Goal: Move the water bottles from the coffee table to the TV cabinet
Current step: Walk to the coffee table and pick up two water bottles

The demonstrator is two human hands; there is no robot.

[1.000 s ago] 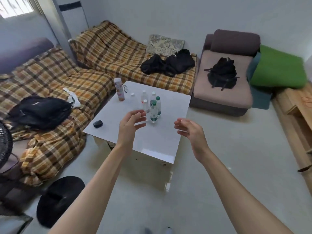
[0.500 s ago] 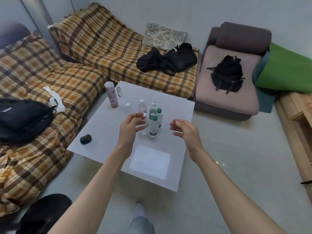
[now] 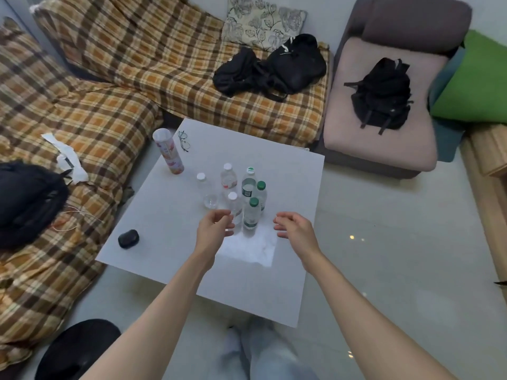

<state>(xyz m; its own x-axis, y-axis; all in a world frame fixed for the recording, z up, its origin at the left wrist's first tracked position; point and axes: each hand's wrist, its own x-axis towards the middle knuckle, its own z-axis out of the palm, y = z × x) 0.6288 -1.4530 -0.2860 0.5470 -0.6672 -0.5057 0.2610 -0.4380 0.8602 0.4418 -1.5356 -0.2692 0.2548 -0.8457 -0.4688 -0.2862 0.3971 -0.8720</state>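
1. A sofa draped in an orange-and-brown plaid cloth wraps the left and far sides, with black bags lying on it.
2. The square white coffee table stands in the middle of the floor.
3. Six clear plastic water bottles, capped white or green, stand upright in a cluster near the table's centre.
4. The left hand hovers just beside the nearest bottles, fingers loosely curled, holding nothing.
5. The right hand hovers likewise, fingers relaxed and empty.
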